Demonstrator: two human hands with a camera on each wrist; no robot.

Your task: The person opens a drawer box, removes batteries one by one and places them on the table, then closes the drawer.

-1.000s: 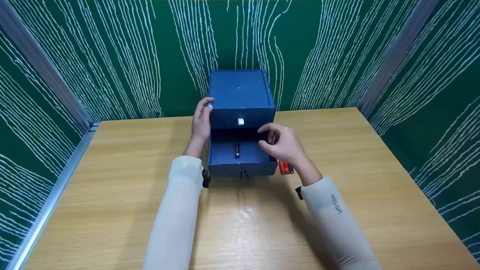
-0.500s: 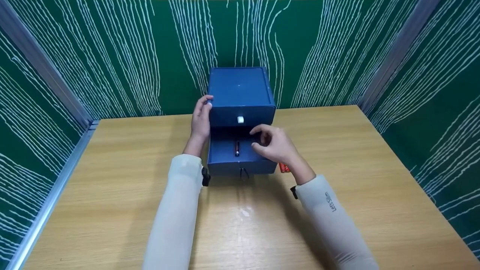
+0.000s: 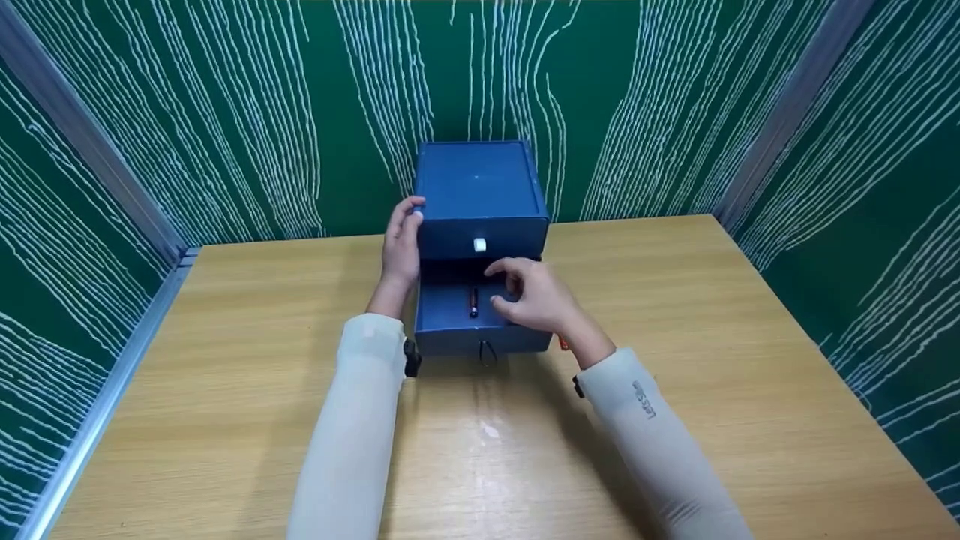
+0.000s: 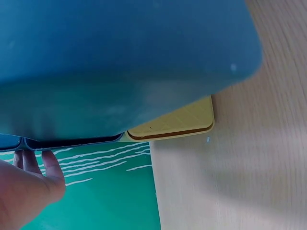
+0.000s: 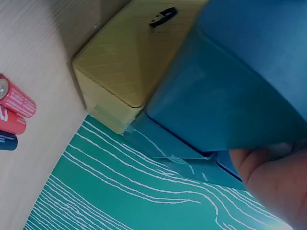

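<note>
Beside my left grip (image 3: 401,246) the box (image 3: 480,178) is blue, its knob (image 3: 480,244) white; near my right grip (image 3: 534,295) two batteries (image 5: 18,99) are red; beyond both grips, white wavy lines streak the green wall (image 3: 600,52).

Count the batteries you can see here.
4: one battery lies inside the open drawer; on the table to its right sit a red battery, a second red battery and a dark battery. Others may be hidden.

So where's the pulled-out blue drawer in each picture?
Head: blue drawer in the middle, slightly below centre.
Left wrist: blue drawer fills the upper left.
Right wrist: blue drawer at upper right.
Shared landmark: green wall with white lines.
</note>
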